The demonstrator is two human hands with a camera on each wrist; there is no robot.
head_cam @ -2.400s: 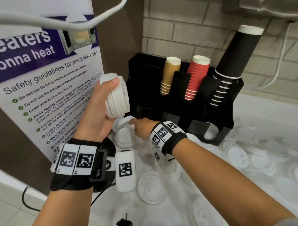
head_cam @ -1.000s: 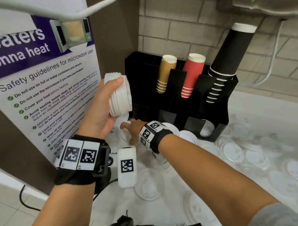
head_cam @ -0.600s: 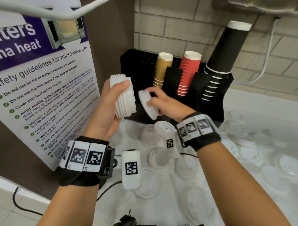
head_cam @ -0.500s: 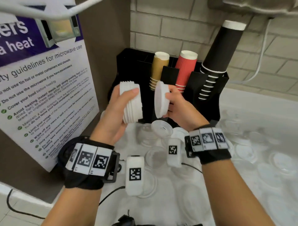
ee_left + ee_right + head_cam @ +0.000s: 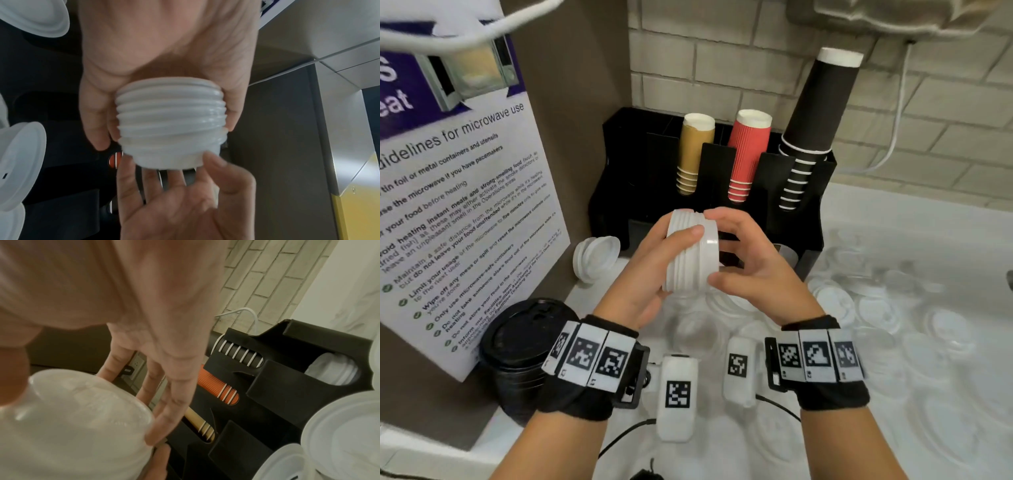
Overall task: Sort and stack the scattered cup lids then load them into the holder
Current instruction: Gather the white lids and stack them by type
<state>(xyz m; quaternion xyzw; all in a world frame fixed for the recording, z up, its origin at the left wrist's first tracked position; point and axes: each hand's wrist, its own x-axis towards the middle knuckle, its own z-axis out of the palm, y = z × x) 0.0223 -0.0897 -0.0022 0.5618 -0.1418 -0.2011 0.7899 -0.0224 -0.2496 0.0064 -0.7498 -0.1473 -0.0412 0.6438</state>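
My left hand (image 5: 650, 270) grips a sideways stack of white cup lids (image 5: 688, 253) in front of the black holder (image 5: 619, 192). My right hand (image 5: 743, 260) pinches the end lid on the right of the stack, with its thumb under the rim and its fingers over the top. In the left wrist view the ribbed stack (image 5: 170, 120) lies between both palms. The right wrist view shows the end lid (image 5: 72, 418) under my fingertips (image 5: 158, 431). White lids sit in the holder's right slot (image 5: 333, 369).
Tan (image 5: 693, 154), red (image 5: 746, 154) and black cups (image 5: 815, 120) stand in the holder. A small lid stack (image 5: 595, 257) leans at its left foot. Black lids (image 5: 527, 342) are stacked by the poster (image 5: 458, 188). Several loose lids (image 5: 859, 301) cover the white counter.
My right hand picked a white lid off the counter by the holder, lifted it and brought it onto the right end of the stack. Both hands came lower and closer together.
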